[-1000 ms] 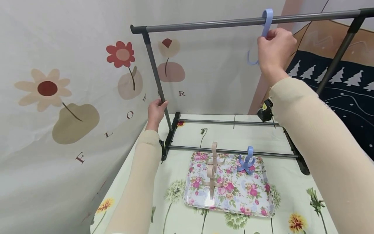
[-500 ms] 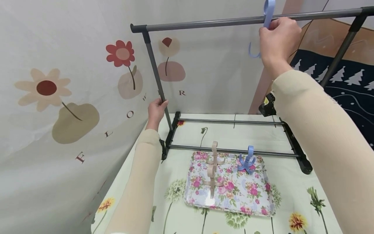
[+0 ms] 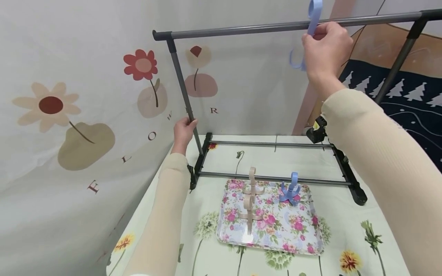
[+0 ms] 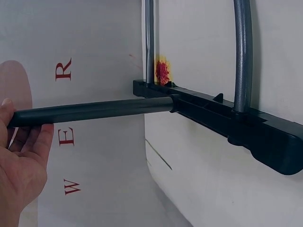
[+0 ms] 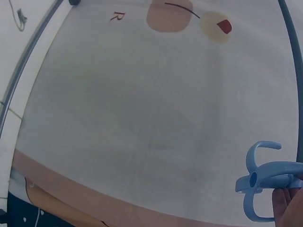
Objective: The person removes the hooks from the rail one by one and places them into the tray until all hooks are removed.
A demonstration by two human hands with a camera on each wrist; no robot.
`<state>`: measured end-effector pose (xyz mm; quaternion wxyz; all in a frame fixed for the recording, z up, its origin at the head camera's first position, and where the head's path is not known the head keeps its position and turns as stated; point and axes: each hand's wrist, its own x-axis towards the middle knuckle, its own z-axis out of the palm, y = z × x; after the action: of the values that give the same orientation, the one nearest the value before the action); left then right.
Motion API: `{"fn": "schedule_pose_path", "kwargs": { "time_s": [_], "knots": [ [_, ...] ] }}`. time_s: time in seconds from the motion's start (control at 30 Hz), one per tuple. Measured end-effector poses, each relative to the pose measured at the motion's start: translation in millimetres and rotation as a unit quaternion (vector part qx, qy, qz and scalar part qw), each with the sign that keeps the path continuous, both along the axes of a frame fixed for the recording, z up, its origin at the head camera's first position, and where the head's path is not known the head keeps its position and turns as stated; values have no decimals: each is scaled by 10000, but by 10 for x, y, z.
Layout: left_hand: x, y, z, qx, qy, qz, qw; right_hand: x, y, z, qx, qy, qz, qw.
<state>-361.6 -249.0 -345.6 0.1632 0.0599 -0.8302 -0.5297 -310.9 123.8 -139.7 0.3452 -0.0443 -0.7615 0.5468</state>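
My right hand (image 3: 326, 51) pinches the stem of a light blue hook (image 3: 314, 17) at the rack's grey top bar (image 3: 241, 30). The hook's curled top rises above the bar, and a curved prong shows below. In the right wrist view, several prongs of this blue hook (image 5: 259, 178) spread out from the fingers. My left hand (image 3: 183, 134) grips the rack's left post (image 3: 182, 84) in its lower half. The left wrist view shows that hand (image 4: 23, 175) with thumb and fingers around the dark post (image 4: 90, 112).
On the table, a floral tray (image 3: 279, 237) carries two beige hooks, one nearer (image 3: 250, 216) and one farther (image 3: 253, 188), plus a blue hook (image 3: 290, 194). The rack's lower front bar (image 3: 324, 181) runs along the tray's far edge. A printed cloth (image 3: 255, 103) hangs behind.
My right hand has raised the blue hook, its curl going from over the top bar to above it, then shifted slightly left and down. My left hand keeps its grip on the post.
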Motion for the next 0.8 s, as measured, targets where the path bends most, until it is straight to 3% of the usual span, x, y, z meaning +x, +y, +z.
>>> {"fn": "schedule_pose_path", "kwargs": {
  "time_s": [0.17,0.5,0.8],
  "knots": [
    [0,-20,-2,23,16,3,10000,5,-12,-71,259,16,62,9996],
    [-17,-68,-20,-36,55,-7,10000,42,-5,-229,1384,-81,-205,9901],
    [15,-100,-23,-58,38,31,10000,111,2,-358,845,-155,398,9955]
  ]
}}
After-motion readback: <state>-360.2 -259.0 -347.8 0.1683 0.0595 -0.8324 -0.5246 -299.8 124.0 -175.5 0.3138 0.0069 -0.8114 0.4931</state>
